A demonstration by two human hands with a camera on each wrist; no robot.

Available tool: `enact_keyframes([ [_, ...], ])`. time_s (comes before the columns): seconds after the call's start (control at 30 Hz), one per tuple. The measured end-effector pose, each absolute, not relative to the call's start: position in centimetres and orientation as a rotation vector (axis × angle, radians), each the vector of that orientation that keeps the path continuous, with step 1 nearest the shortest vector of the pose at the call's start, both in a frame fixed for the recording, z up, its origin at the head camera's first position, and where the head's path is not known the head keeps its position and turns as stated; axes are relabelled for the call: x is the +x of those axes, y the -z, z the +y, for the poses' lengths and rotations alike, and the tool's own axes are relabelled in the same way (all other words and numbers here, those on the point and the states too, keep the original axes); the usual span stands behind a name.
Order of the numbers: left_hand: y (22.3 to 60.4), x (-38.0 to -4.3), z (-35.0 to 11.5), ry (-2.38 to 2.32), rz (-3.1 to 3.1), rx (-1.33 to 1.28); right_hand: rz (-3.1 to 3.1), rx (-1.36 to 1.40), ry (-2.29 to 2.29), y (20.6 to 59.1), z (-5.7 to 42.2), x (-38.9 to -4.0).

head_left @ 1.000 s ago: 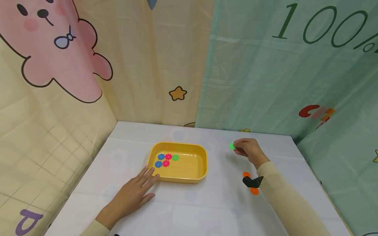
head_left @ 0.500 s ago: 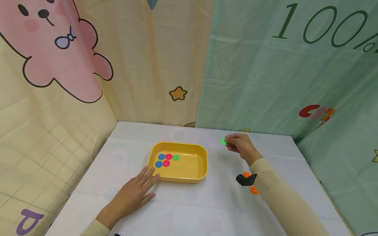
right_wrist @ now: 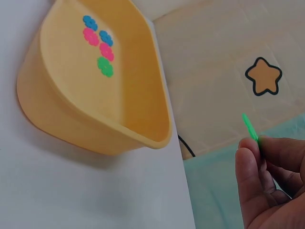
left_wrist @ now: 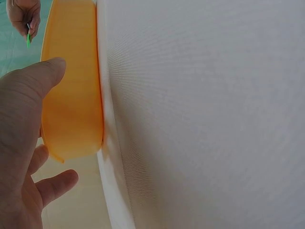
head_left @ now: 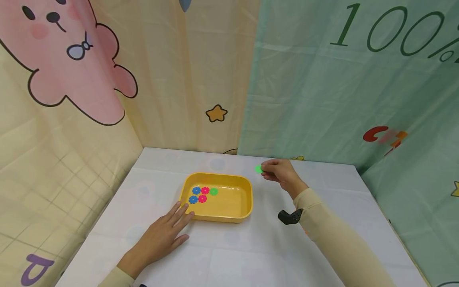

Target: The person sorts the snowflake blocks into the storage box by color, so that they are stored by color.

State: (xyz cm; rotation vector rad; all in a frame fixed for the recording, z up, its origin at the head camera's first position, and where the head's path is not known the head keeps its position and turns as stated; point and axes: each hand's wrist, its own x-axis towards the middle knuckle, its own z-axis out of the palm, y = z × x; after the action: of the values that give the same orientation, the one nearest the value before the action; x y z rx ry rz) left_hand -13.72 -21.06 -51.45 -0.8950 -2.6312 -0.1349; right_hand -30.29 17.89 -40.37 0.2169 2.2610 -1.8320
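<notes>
My right hand (head_left: 280,173) pinches a green flower-shaped disc (head_left: 258,169) between thumb and fingertips, in the air off the right back corner of a yellow tray (head_left: 241,218). The right wrist view shows that disc edge-on. My left hand (head_left: 161,238) has its fingers spread, with the fingertips at the tray's near left rim. Inside the tray lie two blue discs (head_left: 196,190), two pink discs (head_left: 205,190) and one green disc (head_left: 213,191), grouped toward the left in two rows.
A sliver of orange (head_left: 306,231) shows beside the right sleeve, mostly hidden by it. A black wrist device (head_left: 289,217) sticks out from that sleeve. The white table (head_left: 229,255) meets printed curtains (head_left: 179,79) at the back and sides.
My right hand has moved left and slightly away from me with the green disc, nearing the tray. The sleeve now covers most of the orange discs. My left hand stays put.
</notes>
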Motion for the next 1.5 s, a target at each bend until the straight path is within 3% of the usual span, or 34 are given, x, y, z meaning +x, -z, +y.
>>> enact_keyframes([
  [1.5,51.7,-13.7,-21.0,0.17,-2.64,-0.87,2.156,0.117,1.762,42.0,8.0,-28.8],
])
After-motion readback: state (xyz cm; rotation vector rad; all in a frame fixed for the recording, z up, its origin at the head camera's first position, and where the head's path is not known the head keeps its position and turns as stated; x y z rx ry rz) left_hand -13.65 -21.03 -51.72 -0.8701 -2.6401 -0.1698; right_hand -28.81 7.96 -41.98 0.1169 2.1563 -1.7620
